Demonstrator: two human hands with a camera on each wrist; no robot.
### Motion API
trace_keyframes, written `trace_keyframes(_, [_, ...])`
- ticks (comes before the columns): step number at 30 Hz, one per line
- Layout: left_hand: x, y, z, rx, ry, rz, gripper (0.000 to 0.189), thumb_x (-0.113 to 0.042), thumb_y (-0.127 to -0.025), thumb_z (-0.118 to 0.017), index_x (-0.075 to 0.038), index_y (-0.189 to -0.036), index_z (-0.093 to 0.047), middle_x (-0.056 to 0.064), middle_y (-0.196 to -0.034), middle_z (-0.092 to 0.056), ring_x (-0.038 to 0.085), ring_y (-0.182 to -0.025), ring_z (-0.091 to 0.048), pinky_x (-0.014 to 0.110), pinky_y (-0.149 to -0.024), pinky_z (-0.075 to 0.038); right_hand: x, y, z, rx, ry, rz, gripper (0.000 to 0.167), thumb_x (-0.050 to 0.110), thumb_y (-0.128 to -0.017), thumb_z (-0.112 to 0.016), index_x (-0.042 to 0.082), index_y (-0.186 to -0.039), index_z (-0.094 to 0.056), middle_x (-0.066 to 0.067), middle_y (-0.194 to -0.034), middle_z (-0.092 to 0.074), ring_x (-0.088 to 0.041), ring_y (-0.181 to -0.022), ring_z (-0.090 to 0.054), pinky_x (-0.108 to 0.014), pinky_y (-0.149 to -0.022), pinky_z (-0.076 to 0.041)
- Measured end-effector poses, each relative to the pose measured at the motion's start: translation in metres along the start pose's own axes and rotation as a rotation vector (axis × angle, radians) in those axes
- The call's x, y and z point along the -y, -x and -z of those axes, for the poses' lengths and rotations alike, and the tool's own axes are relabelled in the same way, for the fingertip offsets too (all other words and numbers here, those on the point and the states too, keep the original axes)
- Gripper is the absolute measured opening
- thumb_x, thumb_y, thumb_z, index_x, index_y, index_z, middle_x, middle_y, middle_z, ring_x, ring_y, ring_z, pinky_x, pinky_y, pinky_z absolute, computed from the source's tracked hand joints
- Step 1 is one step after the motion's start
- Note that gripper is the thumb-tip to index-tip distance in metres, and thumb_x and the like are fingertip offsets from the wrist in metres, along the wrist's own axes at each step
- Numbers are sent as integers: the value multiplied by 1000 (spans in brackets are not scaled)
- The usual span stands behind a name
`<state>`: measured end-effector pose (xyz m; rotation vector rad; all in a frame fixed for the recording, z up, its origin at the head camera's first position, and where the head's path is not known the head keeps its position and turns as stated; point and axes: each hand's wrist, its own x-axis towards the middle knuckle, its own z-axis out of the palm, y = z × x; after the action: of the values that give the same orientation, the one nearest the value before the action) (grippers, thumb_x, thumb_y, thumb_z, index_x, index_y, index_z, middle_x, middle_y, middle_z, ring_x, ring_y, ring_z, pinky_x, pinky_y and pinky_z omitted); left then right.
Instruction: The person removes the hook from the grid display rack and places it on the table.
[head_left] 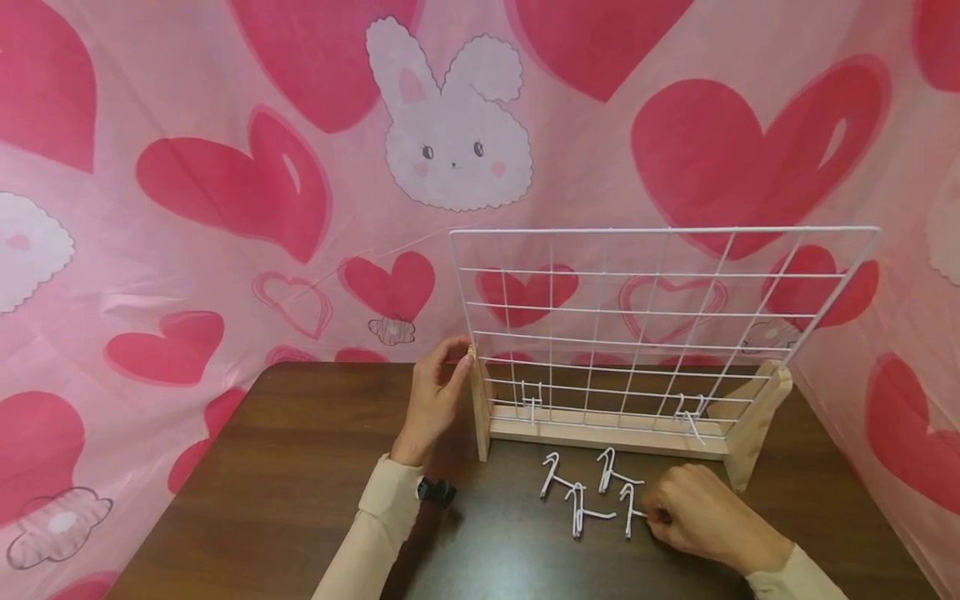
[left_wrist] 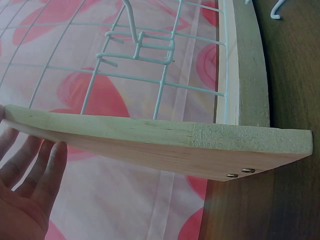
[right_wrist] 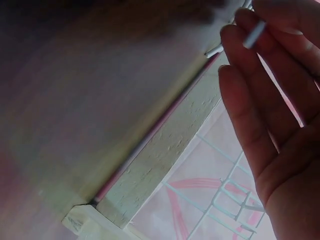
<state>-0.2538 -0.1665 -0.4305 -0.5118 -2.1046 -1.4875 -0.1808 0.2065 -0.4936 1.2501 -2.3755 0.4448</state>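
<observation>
A white wire grid rack (head_left: 663, 312) stands on the table in a wooden base (head_left: 607, 432) with two side panels. My left hand (head_left: 433, 398) holds the top of the left side panel (left_wrist: 150, 145), fingertips against its outer face. Several white wire hooks (head_left: 596, 514) lie in front of the base. My right hand (head_left: 708, 517) pinches the arm of the rightmost hook (head_left: 628, 512); in the right wrist view, the tip of that hook (right_wrist: 255, 35) shows between the fingers. Two more hooks hang low on the grid, one left (head_left: 532, 403) and one right (head_left: 690, 415).
The dark wooden table (head_left: 300, 475) ends in a back edge behind the rack. A pink cloth (head_left: 247, 75) with hearts and a rabbit hangs behind and at both sides. A small black device (head_left: 437, 492) sits at the left wrist.
</observation>
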Motion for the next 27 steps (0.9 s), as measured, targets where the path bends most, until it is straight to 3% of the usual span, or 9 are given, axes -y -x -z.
trace_keyframes(9, [-1, 0, -1, -4, 4, -4, 23, -7, -101, -65, 0, -122, -69, 24, -113, -75, 26, -99, -71, 28, -82, -60, -2, 3, -2, 22, 30, 13, 49, 2, -48, -78, 35, -52, -41, 27, -54, -29, 13, -56, -20, -9, -52, -15])
trace_keyframes(18, [-2, 0, -1, -2, 13, 1, 22, -6, -101, -65, 1, -122, -69, 23, -113, -76, 21, -99, -70, 19, -83, -57, -3, 6, -4, 24, 44, 23, 49, 2, -48, -80, 32, -52, -42, 26, -57, -33, 12, -58, -22, -11, -52, -16])
trace_keyframes(27, [-2, 1, 0, 0, 23, 0, 23, -6, -101, -64, 3, -122, -68, 26, -113, -75, 26, -98, -70, 25, -83, -59, 0, 4, -3, 22, 38, 11, 49, 2, -48, -77, 34, -53, -41, 28, -57, -31, 12, -57, -21, -10, -52, -15])
